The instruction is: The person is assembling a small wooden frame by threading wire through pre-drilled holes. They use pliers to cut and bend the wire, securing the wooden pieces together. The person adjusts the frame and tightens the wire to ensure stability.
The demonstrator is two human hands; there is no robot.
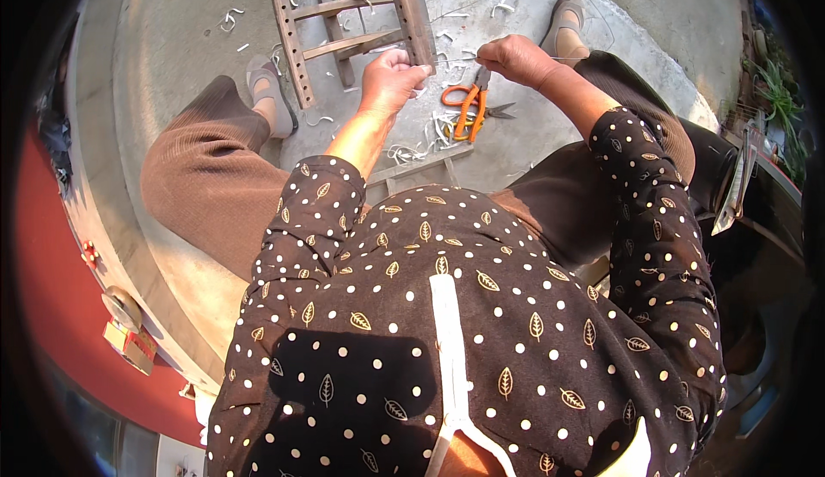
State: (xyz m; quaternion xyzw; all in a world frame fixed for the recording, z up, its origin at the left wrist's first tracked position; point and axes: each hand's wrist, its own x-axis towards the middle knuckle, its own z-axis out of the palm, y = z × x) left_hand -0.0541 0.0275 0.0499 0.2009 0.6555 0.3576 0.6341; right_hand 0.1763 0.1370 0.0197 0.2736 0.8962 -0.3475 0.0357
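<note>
Wooden frame (352, 30) steadied by left hand (391, 82), fingers clamped on its rail; right hand (520, 60) pinching thin wire (455, 61) taut, orange-handled pliers (468, 107) lying close below.

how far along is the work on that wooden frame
Done: pale trimmings litter the concrete floor, so cutting has happened. In hand: the left hand grips the wooden frame while the right hand pulls a thin strand taut. Left: the frame looks bare; orange scissors lie between the feet.

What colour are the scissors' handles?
Orange, on the scissors lying on the concrete floor; the head view shows them.
</note>
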